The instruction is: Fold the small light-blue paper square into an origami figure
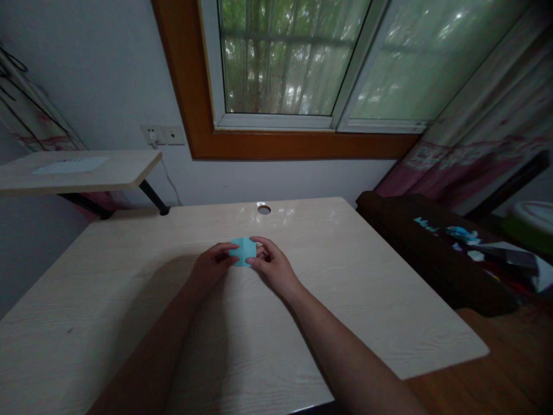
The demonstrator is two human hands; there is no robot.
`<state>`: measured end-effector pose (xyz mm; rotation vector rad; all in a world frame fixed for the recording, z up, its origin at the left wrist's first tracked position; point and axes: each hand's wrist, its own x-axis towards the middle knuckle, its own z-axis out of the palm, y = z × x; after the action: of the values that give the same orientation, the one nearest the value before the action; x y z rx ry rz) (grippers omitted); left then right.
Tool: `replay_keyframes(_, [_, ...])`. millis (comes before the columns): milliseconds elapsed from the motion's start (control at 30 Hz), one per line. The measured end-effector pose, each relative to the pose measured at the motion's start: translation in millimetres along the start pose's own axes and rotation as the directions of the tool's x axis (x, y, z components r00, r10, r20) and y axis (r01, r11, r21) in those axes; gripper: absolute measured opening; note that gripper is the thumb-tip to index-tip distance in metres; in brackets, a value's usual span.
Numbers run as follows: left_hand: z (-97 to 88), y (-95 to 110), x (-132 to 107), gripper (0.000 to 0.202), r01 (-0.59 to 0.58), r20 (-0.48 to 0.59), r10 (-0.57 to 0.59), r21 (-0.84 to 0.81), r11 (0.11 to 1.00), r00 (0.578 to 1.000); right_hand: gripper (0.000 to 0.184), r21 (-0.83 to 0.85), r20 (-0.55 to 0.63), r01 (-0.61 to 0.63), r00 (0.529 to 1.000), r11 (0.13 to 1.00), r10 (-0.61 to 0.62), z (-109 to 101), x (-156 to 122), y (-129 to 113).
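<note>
A: Where was the small blue paper [243,252]?
B: Near the middle of the view, above the pale desk [367,300], between the person's two hands. I couldn't tell whether its lower edge touched the desktop.
A: How did the left hand [215,257] have it?
B: At nine o'clock on the paper, pinched between thumb and fingers, clamped on that edge.
A: And the right hand [272,259]?
B: Clamped on the opposite side, index fingertip at about one o'clock, thumb at about five. The paper stood nearly flat toward the viewer, with a crease running from twelve to six.
A: What lay around it?
B: Measured from the paper, a round hole [264,210] in the desk sat at one o'clock, and the raised shelf [129,170] at ten, with a pale sheet [71,165] on it. The window [285,69] was between twelve and one. Dark brown furniture [389,230] stood at three, beyond the desk's edge.
</note>
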<state>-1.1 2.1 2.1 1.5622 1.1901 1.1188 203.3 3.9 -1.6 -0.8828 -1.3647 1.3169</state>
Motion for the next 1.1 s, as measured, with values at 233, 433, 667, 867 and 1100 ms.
replay_keyframes(233, [1.3,7.0,0.1,0.037,0.006,-0.063,-0.002,0.074,0.997,0.998,0.045,-0.272,-0.058,0.062,0.995,0.96,-0.081,-2.1,-2.8,-0.1])
replay_keyframes(433, [1.4,2.2,0.5,0.027,-0.022,-0.078,0.028,0.08,0.997,0.997,0.039,-0.419,-0.041,0.13,0.986,0.898,-0.162,-4.2,-3.1,0.9])
replay_keyframes(667, [2.1,4.7,-1.4,0.024,-0.052,-0.061,0.056,0.068,0.996,0.997,0.038,-0.414,-0.054,0.255,0.951,0.874,-0.303,-2.8,-2.8,-6.1])
replay_keyframes(867, [0.7,0.6,-0.2,0.024,-0.1,-0.057,0.105,0.081,0.992,0.993,0.028,-0.356,0.009,0.301,0.948,0.885,-0.318,-2.9,-1.8,-5.6])
replay_keyframes(1100, [2.8,3.1,-0.1,0.026,-0.076,-0.062,0.08,0.07,0.995,0.995,0.024,-0.41,0.006,0.283,0.951,0.867,-0.308,-2.0,-4.8,-8.8])
